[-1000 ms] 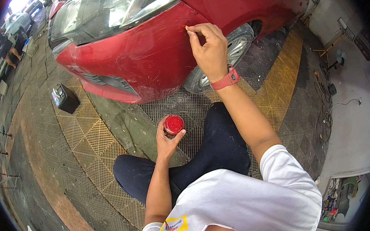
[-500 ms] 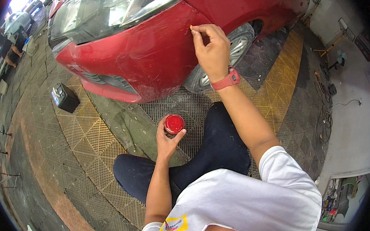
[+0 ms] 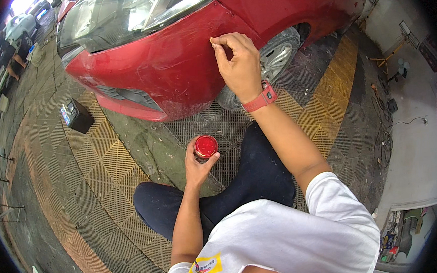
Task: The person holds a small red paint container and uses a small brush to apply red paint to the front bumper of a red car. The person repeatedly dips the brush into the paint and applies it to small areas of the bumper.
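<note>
My left hand point(image 3: 195, 171) is wrapped round a small round jar of red paint point(image 3: 206, 146), held upright above my lap. At the red car's front bumper point(image 3: 158, 64), my right hand point(image 3: 240, 66) is closed in a pinch. A tiny pale yellowish tip point(image 3: 211, 39) sticks out between thumb and forefinger and meets or nearly meets the paintwork, below the headlight point(image 3: 119, 19). What the tip belongs to is too small to make out. Fine scratches and light scuffs mark the bumper around it. A red watch point(image 3: 260, 99) is on my right wrist.
The front wheel point(image 3: 280, 56) stands just right of my right hand. A black car battery point(image 3: 76, 115) sits on the grated floor point(image 3: 114, 161) to the left. Another person point(image 3: 5, 52) bends near parked cars at the far left. Cables point(image 3: 381, 130) lie along the right wall.
My right hand has moved left and slightly down across the bumper, still pinching the small tip. My left hand and the paint jar have stayed in place.
</note>
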The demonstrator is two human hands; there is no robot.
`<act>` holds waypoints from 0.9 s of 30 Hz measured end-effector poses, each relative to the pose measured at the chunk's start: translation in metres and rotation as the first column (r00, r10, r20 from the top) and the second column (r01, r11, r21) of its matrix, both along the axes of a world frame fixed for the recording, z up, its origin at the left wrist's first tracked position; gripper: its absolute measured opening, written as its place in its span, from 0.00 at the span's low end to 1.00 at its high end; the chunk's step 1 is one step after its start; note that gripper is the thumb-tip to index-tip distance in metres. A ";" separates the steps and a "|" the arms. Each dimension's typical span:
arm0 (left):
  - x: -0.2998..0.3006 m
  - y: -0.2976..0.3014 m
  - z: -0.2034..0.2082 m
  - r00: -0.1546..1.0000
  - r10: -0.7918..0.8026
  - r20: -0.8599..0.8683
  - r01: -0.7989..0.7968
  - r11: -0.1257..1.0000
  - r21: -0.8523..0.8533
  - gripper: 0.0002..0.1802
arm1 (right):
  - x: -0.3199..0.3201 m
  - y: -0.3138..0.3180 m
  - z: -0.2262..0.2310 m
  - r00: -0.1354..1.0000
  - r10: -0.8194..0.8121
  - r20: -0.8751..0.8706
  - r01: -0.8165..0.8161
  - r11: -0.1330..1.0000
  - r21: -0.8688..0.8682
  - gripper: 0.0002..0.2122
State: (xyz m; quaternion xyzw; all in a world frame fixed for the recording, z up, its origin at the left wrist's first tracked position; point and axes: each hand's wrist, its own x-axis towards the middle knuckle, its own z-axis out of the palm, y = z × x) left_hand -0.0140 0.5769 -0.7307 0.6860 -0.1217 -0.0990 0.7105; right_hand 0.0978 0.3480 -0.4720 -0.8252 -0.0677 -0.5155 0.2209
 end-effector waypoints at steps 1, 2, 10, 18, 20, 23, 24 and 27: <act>0.000 0.000 -0.001 1.000 0.001 -0.004 -0.001 1.000 -0.003 0.50 | 0.000 0.001 0.000 1.000 0.009 0.014 -0.009 1.000 0.009 0.04; 0.000 0.001 -0.001 1.000 -0.001 -0.007 0.001 1.000 -0.011 0.51 | 0.000 0.001 0.000 0.999 0.017 0.029 -0.017 1.000 0.019 0.04; 0.001 0.003 -0.007 1.000 0.015 0.019 -0.016 0.999 0.048 0.52 | -0.018 0.017 -0.007 0.991 0.126 -0.036 -0.127 0.992 -0.024 0.02; 0.003 0.000 -0.011 0.999 0.018 0.036 -0.018 1.000 -0.013 0.52 | -0.118 0.038 -0.103 0.749 0.269 -0.606 -0.391 0.917 -0.077 0.04; 0.004 0.000 -0.011 0.999 0.011 0.048 -0.011 1.000 -0.006 0.52 | -0.128 0.039 -0.122 0.696 0.230 -0.680 -0.400 0.911 -0.102 0.04; 0.004 -0.001 -0.008 0.998 0.000 0.061 -0.002 1.000 0.028 0.52 | -0.132 0.039 -0.132 0.655 0.175 -0.735 -0.403 0.904 -0.144 0.04; 0.004 -0.001 -0.006 0.998 -0.003 0.062 0.000 0.999 0.041 0.51 | -0.132 0.039 -0.132 0.665 0.177 -0.725 -0.399 0.905 -0.145 0.05; 0.005 0.000 -0.012 0.996 -0.012 0.087 0.007 0.998 0.058 0.49 | -0.128 0.043 -0.131 0.662 0.178 -0.728 -0.398 0.907 -0.140 0.05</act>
